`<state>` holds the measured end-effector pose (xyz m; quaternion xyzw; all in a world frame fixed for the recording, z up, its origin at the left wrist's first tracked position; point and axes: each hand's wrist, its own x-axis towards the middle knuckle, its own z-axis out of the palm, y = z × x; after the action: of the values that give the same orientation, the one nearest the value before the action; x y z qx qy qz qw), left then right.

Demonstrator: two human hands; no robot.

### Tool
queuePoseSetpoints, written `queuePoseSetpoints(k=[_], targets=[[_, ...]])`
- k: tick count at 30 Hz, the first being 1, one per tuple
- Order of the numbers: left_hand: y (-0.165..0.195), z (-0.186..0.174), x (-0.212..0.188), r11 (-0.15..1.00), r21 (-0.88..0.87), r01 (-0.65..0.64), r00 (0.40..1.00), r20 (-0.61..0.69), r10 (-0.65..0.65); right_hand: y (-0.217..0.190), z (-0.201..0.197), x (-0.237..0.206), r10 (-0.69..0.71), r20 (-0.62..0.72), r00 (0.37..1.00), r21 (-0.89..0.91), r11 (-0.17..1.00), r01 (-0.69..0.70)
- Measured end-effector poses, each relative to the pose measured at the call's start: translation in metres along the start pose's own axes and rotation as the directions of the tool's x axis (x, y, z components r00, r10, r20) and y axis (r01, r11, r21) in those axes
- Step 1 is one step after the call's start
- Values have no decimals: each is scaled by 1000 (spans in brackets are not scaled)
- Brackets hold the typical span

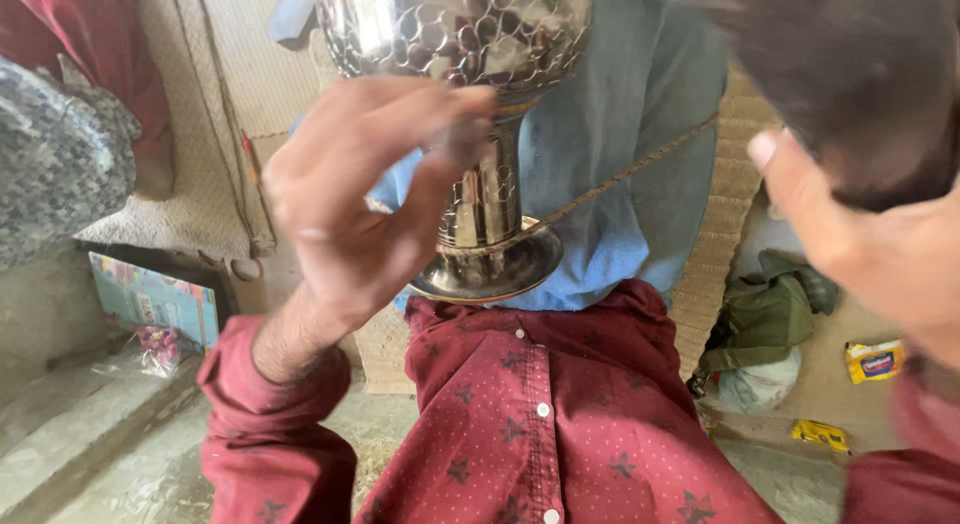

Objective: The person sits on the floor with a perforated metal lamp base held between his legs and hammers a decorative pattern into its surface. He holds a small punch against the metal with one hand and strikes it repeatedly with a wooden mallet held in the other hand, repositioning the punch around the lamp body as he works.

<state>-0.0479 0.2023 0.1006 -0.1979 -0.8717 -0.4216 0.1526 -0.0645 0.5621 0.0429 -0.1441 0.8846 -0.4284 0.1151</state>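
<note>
A shiny metal vessel (480,44) with a hammered round bowl, a slim stem and a flared foot (500,269) stands on my lap, against my blue trousers. A thin cord (640,169) winds around the lower stem and runs taut up to the right. My left hand (350,204) is in front of the stem, with its fingertips pinched at the neck just under the bowl. My right hand (870,254) is raised at the right edge and blurred. Its thumb presses against a dark brown blurred object (860,74) in the upper right corner.
A colourful book (150,299) and a crumpled plastic wrapper (155,349) lie at the left. A green bag (765,319) and two yellow packets (873,361) lie at the right. A woven mat (215,134) and a grey patterned cloth (60,154) are behind.
</note>
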Motion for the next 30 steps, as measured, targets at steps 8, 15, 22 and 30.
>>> queuePoseSetpoints(k=[8, 15, 22, 30], targets=[[6, 21, 26, 945, 269, -189, 904, 424, 60, 45, 91, -59, 51, -255, 965, 312, 950, 33], [1, 32, 17, 891, 351, -286, 846, 529, 63, 81, 124, -99, 156, -323, 934, 453, 892, 7], [-5, 30, 8, 919, 301, -255, 845, 532, 61, 90, 134, -108, 159, -426, 890, 504, 859, 88], [-10, 30, 0, 917, 290, -273, 847, 525, 86, 78, 137, -117, 210, -517, 830, 518, 848, 108]])
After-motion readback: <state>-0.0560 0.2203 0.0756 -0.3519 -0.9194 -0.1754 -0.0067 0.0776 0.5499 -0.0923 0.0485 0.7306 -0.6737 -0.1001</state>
